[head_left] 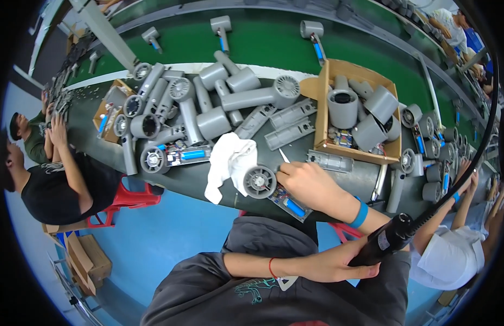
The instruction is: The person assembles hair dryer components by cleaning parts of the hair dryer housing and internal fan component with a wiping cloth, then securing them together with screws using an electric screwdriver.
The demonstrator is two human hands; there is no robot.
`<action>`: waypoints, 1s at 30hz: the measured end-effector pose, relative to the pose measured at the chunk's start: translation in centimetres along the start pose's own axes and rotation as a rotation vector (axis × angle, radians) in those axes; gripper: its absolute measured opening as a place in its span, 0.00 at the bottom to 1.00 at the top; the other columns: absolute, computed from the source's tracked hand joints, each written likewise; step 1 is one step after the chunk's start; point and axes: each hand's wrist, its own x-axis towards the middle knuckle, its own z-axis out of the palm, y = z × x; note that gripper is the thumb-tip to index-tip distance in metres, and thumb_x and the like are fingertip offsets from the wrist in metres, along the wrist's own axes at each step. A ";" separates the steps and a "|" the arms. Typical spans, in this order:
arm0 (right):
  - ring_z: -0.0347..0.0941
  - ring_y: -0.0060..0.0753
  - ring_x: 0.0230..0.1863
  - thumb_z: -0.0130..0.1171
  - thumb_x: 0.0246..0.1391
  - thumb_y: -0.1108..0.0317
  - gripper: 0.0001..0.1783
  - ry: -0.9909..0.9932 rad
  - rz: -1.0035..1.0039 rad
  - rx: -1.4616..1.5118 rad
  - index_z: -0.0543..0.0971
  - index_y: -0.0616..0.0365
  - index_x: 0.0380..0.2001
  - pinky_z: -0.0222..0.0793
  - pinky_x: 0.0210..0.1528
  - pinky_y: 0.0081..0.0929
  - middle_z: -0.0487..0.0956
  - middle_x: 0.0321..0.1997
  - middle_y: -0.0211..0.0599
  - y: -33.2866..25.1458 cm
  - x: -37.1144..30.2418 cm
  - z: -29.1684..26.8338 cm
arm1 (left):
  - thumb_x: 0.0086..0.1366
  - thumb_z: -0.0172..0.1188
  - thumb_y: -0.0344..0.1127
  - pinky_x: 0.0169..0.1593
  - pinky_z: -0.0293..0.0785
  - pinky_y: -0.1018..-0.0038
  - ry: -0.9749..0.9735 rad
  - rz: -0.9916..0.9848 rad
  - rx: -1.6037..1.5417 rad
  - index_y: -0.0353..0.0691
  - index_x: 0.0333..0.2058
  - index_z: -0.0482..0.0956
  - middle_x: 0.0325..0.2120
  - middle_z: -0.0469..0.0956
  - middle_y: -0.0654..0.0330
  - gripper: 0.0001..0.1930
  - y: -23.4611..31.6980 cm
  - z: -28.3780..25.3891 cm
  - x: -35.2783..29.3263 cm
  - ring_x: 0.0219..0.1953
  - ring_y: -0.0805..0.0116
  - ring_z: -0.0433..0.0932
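Observation:
My left hand (339, 262), with a red string at its wrist, is wrapped round a black electric screwdriver (383, 239) held over my lap at the right. My right hand (311, 185), wearing a blue wristband, has its fingers curled beside an opened grey fan housing (259, 181) at the table's near edge. In that housing's handle lie a circuit board and a blue battery (293, 207). A white pointed piece (284, 156) shows just beyond the right fingertips; whether they grip it is hidden. A white cloth (231, 162) lies left of the housing.
Grey fan housings (213, 123) pile up on the dark table. A cardboard box (358, 154) holds more at the right, a smaller one (106, 103) stands left. Loose half shells (289, 134) lie between. Behind runs a green conveyor (268, 46). Co-workers sit at both sides.

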 end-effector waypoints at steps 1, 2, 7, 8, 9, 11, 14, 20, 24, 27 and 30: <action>0.78 0.47 0.34 0.58 0.46 0.70 0.05 0.012 -0.019 -0.003 0.77 0.60 0.27 0.75 0.34 0.38 0.75 0.32 0.39 0.1 0.2 -0.1 | 0.70 0.58 0.40 0.45 0.67 0.78 -0.006 -0.010 -0.005 0.36 0.47 0.67 0.38 0.72 0.65 0.16 0.1 -0.1 0.0 0.39 0.79 0.69; 0.78 0.48 0.34 0.58 0.46 0.70 0.05 0.001 0.003 0.017 0.77 0.60 0.27 0.75 0.33 0.39 0.75 0.31 0.39 0.3 0.4 -0.2 | 0.70 0.58 0.40 0.45 0.67 0.77 -0.010 -0.020 -0.008 0.37 0.47 0.67 0.37 0.72 0.65 0.15 0.3 -0.1 -0.1 0.39 0.78 0.69; 0.77 0.47 0.34 0.58 0.48 0.71 0.04 -0.001 -0.040 0.201 0.79 0.59 0.28 0.75 0.35 0.42 0.75 0.30 0.41 0.9 0.1 -0.4 | 0.69 0.58 0.50 0.51 0.65 0.76 0.046 0.095 0.045 0.35 0.58 0.60 0.42 0.68 0.64 0.30 -1.8 -0.2 -0.4 0.45 0.76 0.66; 0.76 0.49 0.33 0.61 0.47 0.71 0.05 0.022 -0.033 0.217 0.79 0.60 0.29 0.74 0.34 0.42 0.75 0.29 0.42 0.9 -0.2 -0.3 | 0.70 0.58 0.49 0.50 0.66 0.76 0.054 0.125 0.072 0.35 0.57 0.60 0.41 0.69 0.64 0.29 -2.0 -0.1 -0.3 0.44 0.76 0.67; 0.75 0.51 0.31 0.63 0.46 0.71 0.07 0.054 -0.021 0.236 0.79 0.61 0.30 0.72 0.33 0.43 0.74 0.28 0.43 0.9 -0.2 -0.2 | 0.70 0.58 0.49 0.50 0.66 0.76 0.039 0.131 0.100 0.35 0.56 0.61 0.40 0.69 0.64 0.27 -2.3 -0.3 0.0 0.43 0.76 0.67; 0.75 0.51 0.32 0.62 0.47 0.70 0.06 0.043 0.004 0.220 0.78 0.60 0.29 0.72 0.34 0.44 0.74 0.28 0.43 0.7 -0.7 -0.7 | 0.70 0.58 0.46 0.49 0.67 0.76 0.001 0.151 0.114 0.35 0.52 0.63 0.37 0.70 0.64 0.24 -2.8 -0.4 0.1 0.41 0.75 0.68; 0.75 0.51 0.33 0.61 0.48 0.70 0.06 0.019 -0.004 0.202 0.77 0.60 0.27 0.72 0.35 0.45 0.73 0.29 0.42 0.2 -0.5 -0.7 | 0.70 0.57 0.42 0.47 0.67 0.78 0.021 0.133 0.044 0.35 0.54 0.61 0.37 0.70 0.65 0.23 -3.5 -0.1 0.0 0.40 0.77 0.68; 0.75 0.52 0.33 0.62 0.48 0.69 0.07 0.040 -0.015 0.206 0.75 0.61 0.27 0.72 0.35 0.45 0.73 0.29 0.43 0.6 -0.1 -0.5 | 0.70 0.57 0.42 0.47 0.67 0.78 0.053 0.163 0.050 0.35 0.53 0.62 0.36 0.70 0.65 0.22 -3.6 0.3 -0.3 0.40 0.76 0.68; 0.75 0.53 0.34 0.62 0.48 0.69 0.08 0.049 0.010 0.303 0.78 0.60 0.32 0.72 0.37 0.46 0.74 0.30 0.44 1.3 0.0 0.1 | 0.70 0.58 0.43 0.48 0.68 0.77 0.046 0.131 0.101 0.35 0.51 0.65 0.40 0.69 0.64 0.20 -3.7 -0.6 -1.2 0.43 0.76 0.68; 0.75 0.54 0.35 0.62 0.49 0.70 0.08 0.047 0.001 0.401 0.80 0.59 0.34 0.73 0.38 0.46 0.75 0.32 0.44 1.9 0.3 0.7 | 0.72 0.54 0.34 0.51 0.67 0.77 0.081 0.064 0.067 0.37 0.52 0.64 0.42 0.69 0.65 0.15 -0.9 0.1 -2.2 0.45 0.78 0.68; 0.76 0.54 0.35 0.61 0.49 0.70 0.07 0.039 -0.019 0.431 0.80 0.58 0.33 0.73 0.38 0.46 0.75 0.33 0.43 1.9 0.7 1.1 | 0.70 0.55 0.30 0.53 0.67 0.76 0.060 0.018 0.018 0.38 0.54 0.63 0.43 0.70 0.63 0.17 -0.6 -0.5 -2.4 0.46 0.76 0.69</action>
